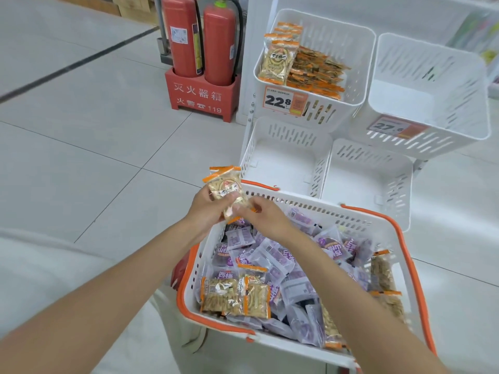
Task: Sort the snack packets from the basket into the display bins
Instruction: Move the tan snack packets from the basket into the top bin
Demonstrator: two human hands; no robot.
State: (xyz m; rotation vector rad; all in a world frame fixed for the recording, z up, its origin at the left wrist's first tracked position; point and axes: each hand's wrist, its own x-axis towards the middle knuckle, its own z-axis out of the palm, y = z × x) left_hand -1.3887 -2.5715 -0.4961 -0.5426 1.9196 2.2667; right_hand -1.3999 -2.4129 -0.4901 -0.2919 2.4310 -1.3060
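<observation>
Both hands meet above the far left corner of the white basket point(324, 209). The left hand point(206, 211) curls its fingers round a small stack of orange-edged packets point(225, 184), and the right hand point(266, 221) pinches the stack's lower end. The basket below is heaped with purple packets point(272, 259) and more orange-edged ones, and the upper left display bin point(357, 63), with a price tag point(278, 101) reading 22.8, holds matching packets.

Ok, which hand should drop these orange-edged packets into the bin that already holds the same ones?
Probably left: the left hand grips the orange-edged packets, while the right hand pinches just their lower edge. The matching bin lies ahead.
</observation>
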